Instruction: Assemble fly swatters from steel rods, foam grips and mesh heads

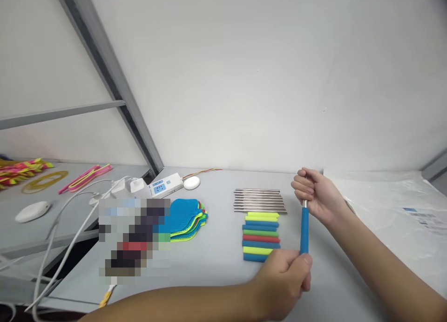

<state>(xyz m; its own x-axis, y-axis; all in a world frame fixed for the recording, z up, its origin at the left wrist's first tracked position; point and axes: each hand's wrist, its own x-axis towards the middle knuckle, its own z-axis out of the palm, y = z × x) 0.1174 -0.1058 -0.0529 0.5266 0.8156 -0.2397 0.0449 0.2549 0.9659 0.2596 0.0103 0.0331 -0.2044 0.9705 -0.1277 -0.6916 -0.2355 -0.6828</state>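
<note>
My right hand [319, 196] is closed round the upper part of a metal rod [305, 203], a short silver stretch of which shows below the fingers. On the rod's lower part sits a blue foam sleeve [304, 231], held nearly upright above the table. My left hand [284, 280] grips the sleeve's lower end, which the fingers hide. Just left of the hands lies a row of foam sleeves [261, 239] in yellow, blue, green and red. Behind them several bare metal rods [259, 201] lie side by side.
Left of the rods is a stack of blue, yellow and green mesh pieces [185, 217], beside a pixelated patch. Further back are a power strip [165, 186], white cables [70, 247] and a white oval object [192, 183]. Plastic wrapping [391, 210] covers the right side.
</note>
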